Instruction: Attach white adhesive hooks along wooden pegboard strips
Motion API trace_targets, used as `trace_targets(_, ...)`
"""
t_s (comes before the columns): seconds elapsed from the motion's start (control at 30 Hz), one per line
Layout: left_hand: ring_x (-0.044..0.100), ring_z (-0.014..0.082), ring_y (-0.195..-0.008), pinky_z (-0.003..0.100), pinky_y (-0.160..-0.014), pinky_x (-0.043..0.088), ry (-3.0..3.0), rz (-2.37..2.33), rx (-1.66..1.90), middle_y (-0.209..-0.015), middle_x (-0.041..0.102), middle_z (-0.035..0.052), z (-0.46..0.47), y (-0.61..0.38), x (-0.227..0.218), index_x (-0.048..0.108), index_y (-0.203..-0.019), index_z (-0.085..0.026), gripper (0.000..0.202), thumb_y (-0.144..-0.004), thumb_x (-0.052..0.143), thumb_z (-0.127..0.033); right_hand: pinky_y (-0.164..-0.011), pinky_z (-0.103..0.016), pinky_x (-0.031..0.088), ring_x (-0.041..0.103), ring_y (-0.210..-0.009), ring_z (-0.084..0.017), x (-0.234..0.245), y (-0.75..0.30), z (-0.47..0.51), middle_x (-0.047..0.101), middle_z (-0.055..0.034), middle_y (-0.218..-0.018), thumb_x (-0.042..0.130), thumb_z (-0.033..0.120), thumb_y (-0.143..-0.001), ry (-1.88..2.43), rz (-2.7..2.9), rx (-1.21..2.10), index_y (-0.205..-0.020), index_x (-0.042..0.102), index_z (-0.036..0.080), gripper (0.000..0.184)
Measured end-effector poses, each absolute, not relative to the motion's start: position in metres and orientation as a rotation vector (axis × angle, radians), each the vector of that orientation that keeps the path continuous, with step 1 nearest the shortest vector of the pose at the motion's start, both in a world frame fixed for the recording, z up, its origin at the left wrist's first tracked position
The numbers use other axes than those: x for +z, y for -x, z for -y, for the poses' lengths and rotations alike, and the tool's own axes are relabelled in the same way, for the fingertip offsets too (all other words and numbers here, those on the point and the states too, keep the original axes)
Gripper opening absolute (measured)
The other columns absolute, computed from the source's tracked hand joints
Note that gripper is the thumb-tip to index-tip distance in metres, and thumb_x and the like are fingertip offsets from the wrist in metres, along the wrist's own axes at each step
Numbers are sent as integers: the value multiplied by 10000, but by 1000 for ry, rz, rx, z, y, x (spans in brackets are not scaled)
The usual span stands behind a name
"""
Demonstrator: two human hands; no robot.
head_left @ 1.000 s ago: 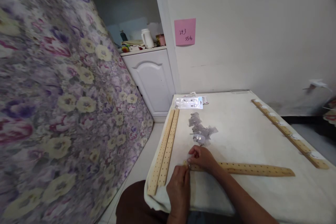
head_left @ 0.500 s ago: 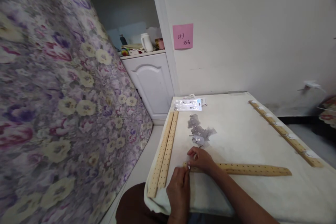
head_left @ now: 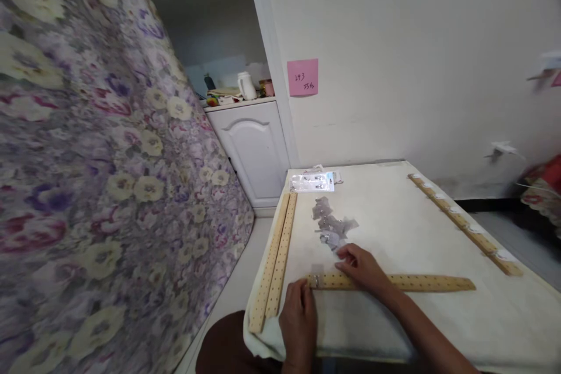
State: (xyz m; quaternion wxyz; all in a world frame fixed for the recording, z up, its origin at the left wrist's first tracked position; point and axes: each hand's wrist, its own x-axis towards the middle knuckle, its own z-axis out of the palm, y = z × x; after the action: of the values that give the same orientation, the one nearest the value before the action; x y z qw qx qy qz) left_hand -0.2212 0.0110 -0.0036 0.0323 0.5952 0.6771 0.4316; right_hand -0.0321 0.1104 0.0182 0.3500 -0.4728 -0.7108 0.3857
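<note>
A pale wooden strip with rows of holes [head_left: 421, 283] lies across the front of the cloth-covered table. My left hand [head_left: 298, 314] is closed on its left end, thumb and fingers pressed together there. On the strip, just right of those fingertips, sits a small clear packet with shiny metal in it [head_left: 317, 278]. My right hand [head_left: 362, 267] hovers over the strip, its fingers curved and slightly apart, with nothing visible in them. Just beyond it lies a pile of small clear packets [head_left: 332, 227] holding metal bits too small to name.
Two more holed strips [head_left: 277, 257] lie along the table's left edge. Another strip [head_left: 465, 225], carrying round white pieces, runs along the right side. A blister pack [head_left: 312, 182] lies at the back left. A floral curtain [head_left: 144, 187] hangs left; the wall stands behind.
My right hand has moved right, away from my left hand, leaving the small packet on the strip. My left hand stays at the strip's end. The view has tilted up slightly.
</note>
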Motion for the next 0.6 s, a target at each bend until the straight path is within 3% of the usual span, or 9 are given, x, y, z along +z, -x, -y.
trace_targets(0.1,612,193,-857,321,-777,472,-1778,-2131,1374,-889,627,49,-11,223,-3,568,-966,-196,215,-915,397,-315,-775,-304,446,567,-878,-207,15,-16,-97,620,-51,-927,670,314,-685,1289,1928,886,-936,613,189,287)
trace_targets(0.3,595,199,-896,325,-788,469,-1761,-2128,1355,-911,615,53,-12,224,-5,559,-993,-194,226,-909,395,-326,-826,-333,406,542,-910,-220,7,-66,-80,610,-57,-968,628,182,-637,1409,2134,701,-917,638,209,282)
trace_targets(0.6,600,212,-929,340,-804,459,-1702,-2122,1322,-961,636,53,-13,229,-15,562,-1016,-214,245,-888,400,-345,-780,-303,399,546,-864,-205,17,-45,-76,607,-44,-890,588,203,-659,1514,2041,738,-824,626,206,169)
